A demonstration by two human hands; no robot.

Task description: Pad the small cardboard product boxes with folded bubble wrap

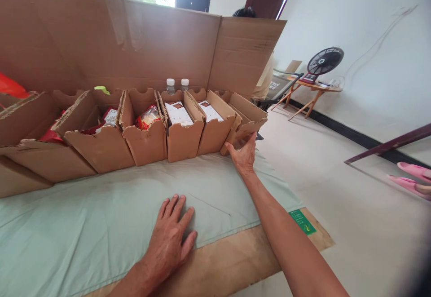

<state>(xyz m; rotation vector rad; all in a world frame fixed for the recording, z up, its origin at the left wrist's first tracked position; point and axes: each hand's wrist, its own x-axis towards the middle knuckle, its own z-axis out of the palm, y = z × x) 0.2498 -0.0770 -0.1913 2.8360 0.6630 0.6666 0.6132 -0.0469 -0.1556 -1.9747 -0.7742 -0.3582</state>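
My left hand (171, 234) lies flat on the pale green cloth (111, 225), fingers stretched out and holding nothing. At the right end of a row of cardboard boxes, my right hand (243, 157) grips the front of the last cardboard box (251, 127), thumb to the left and fingers to the right. Part of the fingers is hidden by the hand. White printed packets (178, 113) stand in two boxes just left of it. Farther left, one box holds a red and clear food packet (148, 117), and another holds a silvery packet (110, 117).
A tall cardboard panel (161, 45) rises behind the boxes, with two white-capped bottles (170, 86) in front of it. A person's head (244, 12) shows beyond. To the right are a black fan (325, 61) on a small wooden table (313, 85) and pink slippers (412, 182).
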